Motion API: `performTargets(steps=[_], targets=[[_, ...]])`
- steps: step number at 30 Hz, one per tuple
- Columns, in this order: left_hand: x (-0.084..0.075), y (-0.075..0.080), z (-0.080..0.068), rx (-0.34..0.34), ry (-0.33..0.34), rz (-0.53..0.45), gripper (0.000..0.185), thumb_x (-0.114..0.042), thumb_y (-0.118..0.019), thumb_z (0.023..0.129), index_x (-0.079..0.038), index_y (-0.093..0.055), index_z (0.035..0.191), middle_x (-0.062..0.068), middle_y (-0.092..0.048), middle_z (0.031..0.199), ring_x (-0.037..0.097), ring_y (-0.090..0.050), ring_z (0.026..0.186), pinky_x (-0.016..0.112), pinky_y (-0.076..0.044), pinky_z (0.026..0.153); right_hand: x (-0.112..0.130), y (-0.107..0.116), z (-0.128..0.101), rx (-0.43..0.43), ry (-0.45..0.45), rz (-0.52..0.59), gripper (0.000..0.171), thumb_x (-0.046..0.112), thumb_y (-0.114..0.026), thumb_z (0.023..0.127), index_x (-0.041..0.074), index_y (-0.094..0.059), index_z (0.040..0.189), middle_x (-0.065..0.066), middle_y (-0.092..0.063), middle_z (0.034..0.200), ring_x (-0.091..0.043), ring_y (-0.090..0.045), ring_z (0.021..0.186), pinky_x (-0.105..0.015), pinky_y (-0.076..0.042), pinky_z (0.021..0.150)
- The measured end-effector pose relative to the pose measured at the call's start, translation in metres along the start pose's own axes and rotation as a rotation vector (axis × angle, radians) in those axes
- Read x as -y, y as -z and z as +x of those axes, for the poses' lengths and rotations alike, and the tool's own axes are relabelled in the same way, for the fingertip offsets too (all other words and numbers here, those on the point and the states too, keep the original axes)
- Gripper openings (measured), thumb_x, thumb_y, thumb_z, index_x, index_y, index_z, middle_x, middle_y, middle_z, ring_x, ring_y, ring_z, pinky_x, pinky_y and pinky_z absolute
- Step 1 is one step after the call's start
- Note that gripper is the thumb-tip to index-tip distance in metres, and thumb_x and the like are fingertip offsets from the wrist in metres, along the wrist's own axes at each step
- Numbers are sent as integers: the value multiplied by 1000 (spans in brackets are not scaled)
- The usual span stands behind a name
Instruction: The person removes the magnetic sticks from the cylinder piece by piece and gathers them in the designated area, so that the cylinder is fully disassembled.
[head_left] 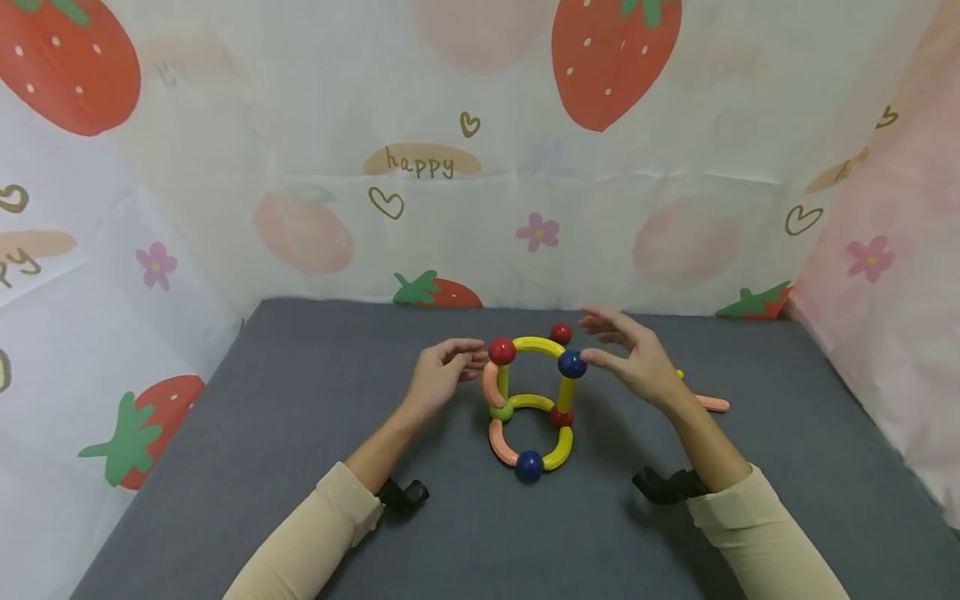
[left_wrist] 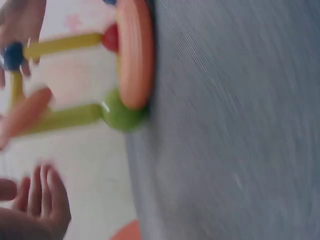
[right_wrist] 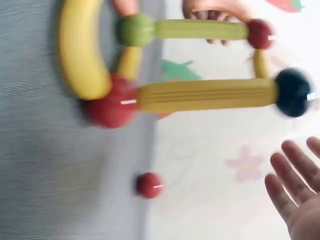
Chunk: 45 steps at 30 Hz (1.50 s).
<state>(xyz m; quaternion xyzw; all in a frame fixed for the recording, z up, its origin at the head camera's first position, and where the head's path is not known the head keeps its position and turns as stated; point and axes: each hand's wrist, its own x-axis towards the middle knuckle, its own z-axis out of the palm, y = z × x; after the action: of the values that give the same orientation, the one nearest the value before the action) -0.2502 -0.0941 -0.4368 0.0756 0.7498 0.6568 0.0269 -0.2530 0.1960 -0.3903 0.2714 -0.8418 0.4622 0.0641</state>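
Left hand (head_left: 438,377): fingers loosely spread, holding nothing, tips at or just beside the top red ball (head_left: 502,351) of the toy frame (head_left: 531,406). Contact is hard to call from the head view; the left wrist view is blurred.

Frame stands at the middle of the grey table (head_left: 247,467): a ring of curved yellow and pink sticks lying flat with a blue ball (head_left: 529,465) at its near side, two uprights, and a yellow arch (head_left: 537,344) across the top.

Right hand (head_left: 633,360): wide open, fingers straight, tips at the top blue ball (head_left: 572,363), gripping nothing.

Handling, as a judgement: the joints look like they come apart easily. Steady both top balls with even, light pressure from the two sides; a push from one side alone would likely tip the uprights.

Loose parts: a red ball (head_left: 561,333) just behind the frame, and a pink stick (head_left: 711,404) lying behind the right wrist. A careless sweep of that arm could knock it.

Room: bare table in front and to both sides. The strawberry-print cloth (head_left: 420,167) closes in the back and both flanks, near the far edge.
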Motion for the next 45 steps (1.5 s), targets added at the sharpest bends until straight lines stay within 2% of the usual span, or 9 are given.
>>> performTargets(steps=[2, 4, 7, 11, 15, 19, 26, 35, 45], targets=[[-6, -5, -5, -83, -12, -53, 31, -21, -51, 102, 0, -65, 121, 20, -70, 112, 17, -71, 93, 34, -58, 85, 13, 2, 8, -9, 69, -92, 54, 12, -71, 89, 9, -52, 139, -15, -61, 130, -31, -56, 119, -51, -46, 100], [-9, -8, -10, -113, -28, -61, 33, -26, -53, 101, -1, -65, 120, 20, -70, 111, 16, -70, 91, 35, -58, 84, 27, 0, 16, 20, 129, -214, 51, 16, -73, 88, 9, -57, 135, -14, -62, 129, -30, -58, 117, -50, -49, 97], [-10, -12, -18, -85, -38, -43, 33, -25, -56, 99, -2, -63, 122, 18, -68, 115, 15, -68, 92, 38, -58, 86, 45, -9, 28, 130, 182, -329, 48, 19, -73, 88, 8, -60, 132, -15, -61, 129, -31, -60, 113, -48, -53, 92], [-9, -14, -24, -35, -46, -46, 32, -18, -61, 97, -3, -61, 124, 18, -65, 119, 16, -66, 96, 36, -58, 87, 60, -23, 41, 293, 172, -422, 50, 20, -71, 89, 9, -58, 136, -13, -59, 134, -30, -58, 118, -45, -53, 93], [-7, -17, -25, -30, -76, -20, 34, -17, -67, 93, -4, -62, 123, 16, -67, 117, 18, -66, 100, 30, -56, 86, 63, -32, 51, 371, 188, -482, 50, 20, -71, 89, 9, -58, 136, -11, -60, 133, -28, -58, 120, -45, -51, 97], [-7, -19, -25, -44, -107, 25, 33, -15, -71, 89, -3, -64, 119, 17, -69, 110, 24, -66, 98, 26, -53, 84, 63, -38, 56, 395, 200, -501, 45, 21, -71, 90, 9, -61, 131, -8, -64, 128, -24, -61, 114, -41, -52, 94], [-6, -21, -27, -79, -115, 11, 30, -10, -71, 88, 2, -65, 115, 21, -68, 105, 28, -68, 93, 18, -53, 77, 64, -43, 57, 395, 207, -524, 39, 20, -71, 89, 9, -66, 126, -7, -68, 122, -23, -63, 108, -38, -54, 89], [-5, -19, -29, -74, -93, 10, 27, -10, -70, 89, 2, -67, 113, 21, -69, 104, 23, -72, 89, 27, -58, 77, 63, -44, 52, 353, 221, -509, 36, 18, -72, 88, 9, -68, 123, -7, -69, 122, -24, -64, 109, -39, -54, 91], [-1, -4, -25, -105, 33, -92, 30, -10, -69, 90, 2, -66, 117, 20, -68, 105, 9, -69, 77, 29, -59, 75, 61, -45, 51, 347, 243, -517, 36, 18, -73, 88, 9, -68, 122, -7, -69, 120, -24, -65, 107, -38, -54, 89]])
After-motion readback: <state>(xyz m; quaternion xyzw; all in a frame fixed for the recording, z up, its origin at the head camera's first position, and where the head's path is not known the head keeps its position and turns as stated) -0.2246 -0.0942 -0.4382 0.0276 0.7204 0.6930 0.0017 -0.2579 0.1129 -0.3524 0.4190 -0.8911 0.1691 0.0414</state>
